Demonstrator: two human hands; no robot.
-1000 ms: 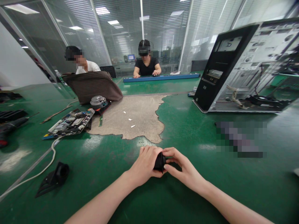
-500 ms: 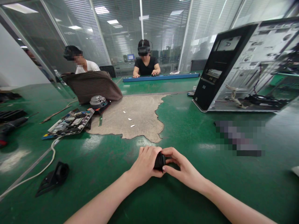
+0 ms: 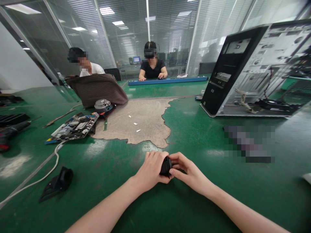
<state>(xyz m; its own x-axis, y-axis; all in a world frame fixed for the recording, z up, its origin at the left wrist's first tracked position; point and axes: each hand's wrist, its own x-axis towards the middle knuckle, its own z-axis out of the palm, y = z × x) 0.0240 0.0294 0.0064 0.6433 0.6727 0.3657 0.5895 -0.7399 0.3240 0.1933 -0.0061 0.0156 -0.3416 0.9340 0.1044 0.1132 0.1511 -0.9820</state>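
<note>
Both my hands meet low in the middle of the green table (image 3: 199,136). My left hand (image 3: 152,169) is curled round a small black plastic part (image 3: 166,167), most of it hidden by the fingers. My right hand (image 3: 188,171) pinches the same part from the right side with thumb and fingertips. The part is held just above the table top.
A circuit board (image 3: 74,127) and a grey fan part (image 3: 102,105) lie at the left, with a white cable (image 3: 48,171) and a black plastic piece (image 3: 58,183) nearer. An open computer case (image 3: 255,71) stands at the right. Two people sit at the far side.
My hands and the black part have barely moved; the view has shifted slightly.
</note>
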